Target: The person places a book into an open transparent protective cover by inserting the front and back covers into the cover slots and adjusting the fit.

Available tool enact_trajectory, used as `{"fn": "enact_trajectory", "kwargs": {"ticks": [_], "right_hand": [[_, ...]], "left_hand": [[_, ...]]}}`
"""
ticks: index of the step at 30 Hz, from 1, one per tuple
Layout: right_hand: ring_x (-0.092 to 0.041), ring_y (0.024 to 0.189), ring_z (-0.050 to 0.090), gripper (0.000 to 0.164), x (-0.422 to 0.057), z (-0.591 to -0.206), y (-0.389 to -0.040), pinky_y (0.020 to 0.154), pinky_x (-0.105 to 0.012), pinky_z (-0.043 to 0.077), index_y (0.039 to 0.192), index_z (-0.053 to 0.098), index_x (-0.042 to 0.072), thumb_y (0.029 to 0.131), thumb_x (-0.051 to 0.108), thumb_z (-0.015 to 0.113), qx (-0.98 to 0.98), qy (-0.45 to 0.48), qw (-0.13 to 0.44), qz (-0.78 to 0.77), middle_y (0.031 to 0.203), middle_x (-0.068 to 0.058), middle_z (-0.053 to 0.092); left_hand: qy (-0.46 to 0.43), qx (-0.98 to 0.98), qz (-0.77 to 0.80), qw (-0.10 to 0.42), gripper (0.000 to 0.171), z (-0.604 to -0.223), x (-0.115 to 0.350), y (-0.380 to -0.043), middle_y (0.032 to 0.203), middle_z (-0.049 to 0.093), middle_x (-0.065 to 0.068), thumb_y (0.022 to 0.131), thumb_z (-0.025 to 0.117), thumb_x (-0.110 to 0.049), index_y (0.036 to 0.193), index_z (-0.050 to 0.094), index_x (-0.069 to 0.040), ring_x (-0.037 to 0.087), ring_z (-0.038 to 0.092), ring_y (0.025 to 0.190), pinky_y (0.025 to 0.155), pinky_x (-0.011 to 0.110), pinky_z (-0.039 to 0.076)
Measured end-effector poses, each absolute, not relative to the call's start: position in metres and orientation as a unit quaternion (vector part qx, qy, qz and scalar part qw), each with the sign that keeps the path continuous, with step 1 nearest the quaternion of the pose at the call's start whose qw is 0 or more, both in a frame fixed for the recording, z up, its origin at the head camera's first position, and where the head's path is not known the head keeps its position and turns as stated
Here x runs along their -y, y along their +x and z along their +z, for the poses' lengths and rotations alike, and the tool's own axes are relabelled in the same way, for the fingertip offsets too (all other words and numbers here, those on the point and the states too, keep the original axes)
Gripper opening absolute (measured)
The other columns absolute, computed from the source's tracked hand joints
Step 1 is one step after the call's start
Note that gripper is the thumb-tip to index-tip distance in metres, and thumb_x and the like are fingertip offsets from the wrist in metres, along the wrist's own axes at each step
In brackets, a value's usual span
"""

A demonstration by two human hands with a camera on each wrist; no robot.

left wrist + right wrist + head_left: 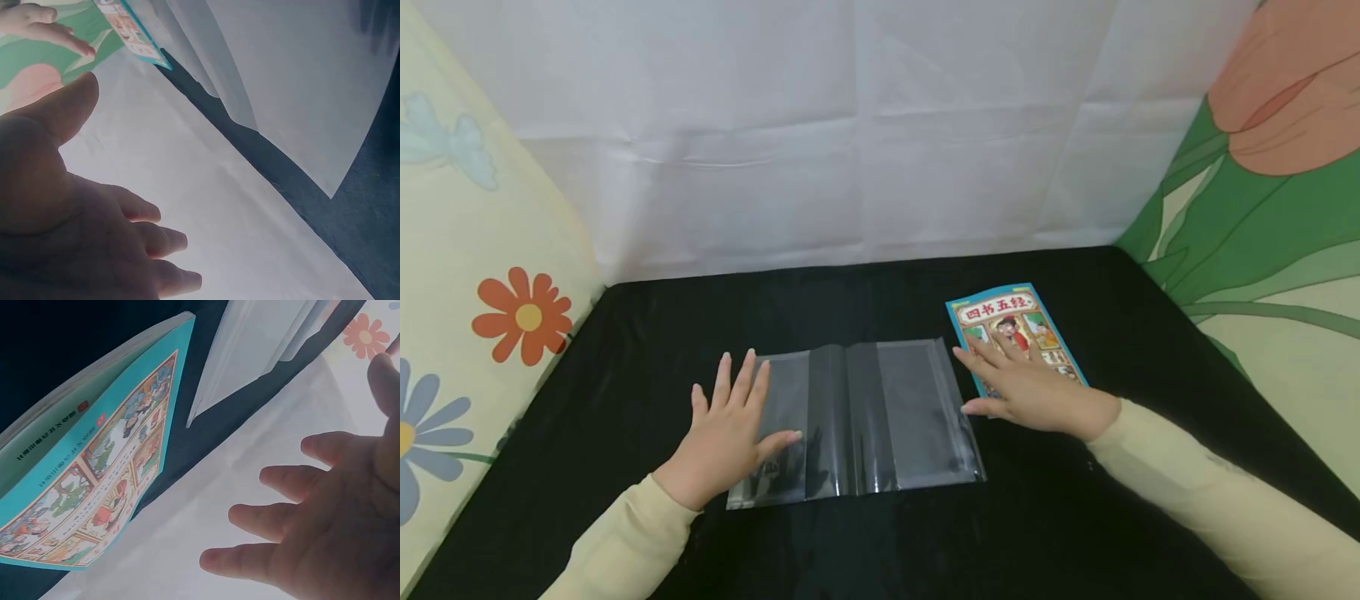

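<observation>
Blue-edged book [997, 308] beneath right hand [1030, 393], nearer one; long axis runs forward, far end leaning left. Clear cover [917, 417] reaches under left hand [722, 442]. Both hands spread, gripping nothing.

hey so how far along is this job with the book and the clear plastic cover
Done: the clear plastic cover lies spread open on the black table. In hand: nothing is gripped; the left hand is spread over the cover's left part, the right hand over the book. Left: the book lies outside the cover, so fitting it in probably remains.
</observation>
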State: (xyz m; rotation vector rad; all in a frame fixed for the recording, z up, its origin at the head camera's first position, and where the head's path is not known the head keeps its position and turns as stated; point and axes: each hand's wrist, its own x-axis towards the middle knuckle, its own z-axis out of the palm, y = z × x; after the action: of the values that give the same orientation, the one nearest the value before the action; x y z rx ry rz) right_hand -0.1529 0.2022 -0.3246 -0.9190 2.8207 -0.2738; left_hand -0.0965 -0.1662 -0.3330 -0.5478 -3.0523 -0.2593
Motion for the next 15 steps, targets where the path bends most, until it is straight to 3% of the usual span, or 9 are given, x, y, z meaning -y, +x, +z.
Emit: {"fn": "enact_trajectory", "kwargs": {"ticks": [8, 15], "right_hand": [[-0.047, 0.131, 0.002, 0.077, -0.206, -0.326, -0.155, 0.097, -0.07, 0.009, 0.144, 0.018, 0.008, 0.089, 0.056, 0.043, -0.95, -0.285, 0.077, -0.103, 0.149, -0.022, 0.009], [-0.049, 0.129, 0.01, 0.077, -0.217, -0.331, -0.162, 0.088, -0.076, 0.018, 0.143, 0.021, 0.007, 0.089, 0.057, 0.043, -0.96, -0.253, 0.08, -0.084, 0.147, -0.026, 0.014]], "left_hand": [[-0.179, 0.979, -0.092, 0.011, 0.088, -0.331, 0.166, -0.096, 0.149, 0.005, 0.023, 0.084, 0.057, -0.051, 0.142, 0.015, 0.002, 0.043, -0.005, 0.132, 0.092, 0.074, 0.011], [-0.18, 0.978, -0.105, -0.003, 0.088, -0.332, 0.164, -0.095, 0.149, 0.003, 0.022, 0.085, 0.055, -0.052, 0.142, 0.014, 0.001, 0.042, -0.006, 0.132, 0.093, 0.074, 0.01]]}}
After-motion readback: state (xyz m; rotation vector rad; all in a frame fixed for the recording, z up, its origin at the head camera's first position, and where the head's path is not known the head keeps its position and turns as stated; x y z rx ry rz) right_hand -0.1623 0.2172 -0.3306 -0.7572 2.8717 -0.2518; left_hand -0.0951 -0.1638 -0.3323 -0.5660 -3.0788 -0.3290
